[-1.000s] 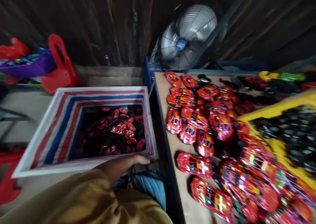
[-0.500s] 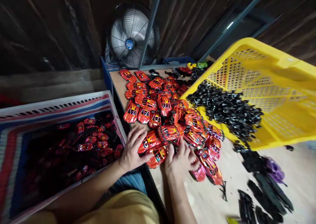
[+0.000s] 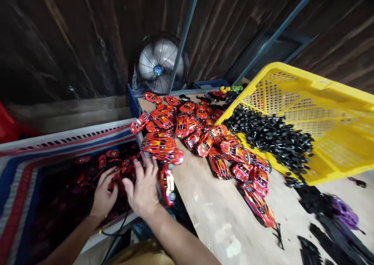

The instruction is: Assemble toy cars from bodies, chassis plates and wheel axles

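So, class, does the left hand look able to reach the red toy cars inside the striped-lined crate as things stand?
Probably yes: the left hand is over the open top of the crate, and nothing visible bars the way to the red toy cars inside. Whether it touches one is unclear.

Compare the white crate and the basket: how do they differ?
Lining: the white crate has a striped lining; the basket shows bare yellow plastic.
Contents: the white crate holds red cars; the basket holds small black parts.
Place: the white crate stands beside the table; the basket rests on it.
Shared: both have openings in their walls.
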Demonstrator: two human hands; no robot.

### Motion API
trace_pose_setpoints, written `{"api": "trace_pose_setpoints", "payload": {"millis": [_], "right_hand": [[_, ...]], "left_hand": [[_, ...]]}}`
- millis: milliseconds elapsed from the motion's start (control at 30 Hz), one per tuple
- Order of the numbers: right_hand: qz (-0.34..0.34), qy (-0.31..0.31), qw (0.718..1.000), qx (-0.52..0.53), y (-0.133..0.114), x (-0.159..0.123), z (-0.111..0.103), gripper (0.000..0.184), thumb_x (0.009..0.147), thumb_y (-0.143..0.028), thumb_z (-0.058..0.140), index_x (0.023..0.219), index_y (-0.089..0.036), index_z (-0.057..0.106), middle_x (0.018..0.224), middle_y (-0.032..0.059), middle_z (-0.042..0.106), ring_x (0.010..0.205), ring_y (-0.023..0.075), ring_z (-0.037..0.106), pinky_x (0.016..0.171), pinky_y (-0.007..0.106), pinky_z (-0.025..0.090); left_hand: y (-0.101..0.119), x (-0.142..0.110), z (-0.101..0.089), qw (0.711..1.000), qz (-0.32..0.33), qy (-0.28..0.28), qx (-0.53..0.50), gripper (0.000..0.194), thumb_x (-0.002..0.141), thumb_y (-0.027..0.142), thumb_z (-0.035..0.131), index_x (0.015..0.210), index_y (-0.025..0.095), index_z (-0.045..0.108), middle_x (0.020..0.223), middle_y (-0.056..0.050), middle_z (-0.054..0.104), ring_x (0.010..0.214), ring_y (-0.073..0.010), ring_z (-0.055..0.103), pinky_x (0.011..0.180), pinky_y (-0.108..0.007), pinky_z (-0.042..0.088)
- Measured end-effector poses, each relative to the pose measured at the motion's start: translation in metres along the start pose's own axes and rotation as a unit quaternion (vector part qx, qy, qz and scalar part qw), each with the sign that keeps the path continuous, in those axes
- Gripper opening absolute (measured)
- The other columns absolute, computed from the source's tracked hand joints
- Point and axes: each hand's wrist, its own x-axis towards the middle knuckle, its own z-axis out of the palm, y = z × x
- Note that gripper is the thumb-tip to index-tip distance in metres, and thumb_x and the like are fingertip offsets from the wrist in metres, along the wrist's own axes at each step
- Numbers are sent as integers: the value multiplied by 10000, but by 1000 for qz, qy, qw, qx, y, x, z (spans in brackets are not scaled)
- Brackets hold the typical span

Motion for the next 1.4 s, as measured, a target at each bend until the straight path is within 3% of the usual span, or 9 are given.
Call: {"api": "trace_pose_setpoints", "payload": {"millis": [167,333,533,667,767,900,1100,1267,1400], "right_hand": [[-80,-94,988,94,-21,2,5,600,899,-417,615,1433,-207,437,1438,143,399,1316,295,398,1098,514,397],[-185,-52,979,75,11,5,-27,483,920,-343,584,1378,-228,482,1380,124,463,1270,273,448,1048,472,445],[-65,214,968,-117,102,32,-70,436,969,-462,480,1298,-181,529,1292,171,480,1188,321,483,984,551,429],[-22,232,952,-200,134,36,-69,538,975,-569,387,1299,-165,532,1287,192,498,1163,363,497,930,578,435],[-2,227,951,-211,139,31,-63,593,968,-598,366,1336,-153,499,1326,210,479,1212,379,475,934,577,434],[6,224,951,-214,139,47,-72,680,949,-633,371,1414,-139,431,1447,236,381,1345,386,368,1031,608,353],[112,131,951,-256,140,115,-81,786,891,-729,408,1479,-207,424,1482,221,368,1288,415,424,1004,671,310],[140,88,954,-249,105,112,-63,743,876,-747,422,1429,-258,508,1473,247,346,1208,431,471,889,634,397],[93,65,973,-200,53,79,-35,844,838,-795,413,1419,-192,519,1441,299,367,1162,473,453,857,720,356]], "left_hand": [[-76,20,-24,963,-213,116,122,259,744,341,532,935,181,602,990,-135,644,1168,-381,541,1030,-601,413],[-71,94,-19,930,-242,238,142,462,872,355,408,1184,38,535,1207,-285,549,1273,-433,429,1018,-656,352],[22,272,3,966,-48,213,136,565,900,509,497,1337,150,521,1539,-135,357,1439,-277,278,1198,-420,222],[106,380,43,974,108,-11,199,761,918,621,424,1487,118,376,1633,-144,163,1494,-390,11,1199,-548,118],[142,413,86,967,100,-112,206,834,849,739,444,1455,165,454,1543,-175,375,1450,-437,172,1139,-640,185],[155,403,125,944,120,-218,214,815,768,818,473,1362,271,577,1412,-144,534,1369,-451,312,1097,-712,173],[158,343,131,930,175,-250,207,672,748,802,532,1176,315,706,1432,-96,477,1390,-442,232,1090,-721,178],[146,301,105,947,181,-181,195,504,870,627,529,1050,205,739,1322,-125,512,1396,-390,220,1096,-601,297],[99,255,50,956,210,-120,169,402,872,527,572,945,161,723,1159,-127,587,1231,-319,427,1064,-497,388]]}}
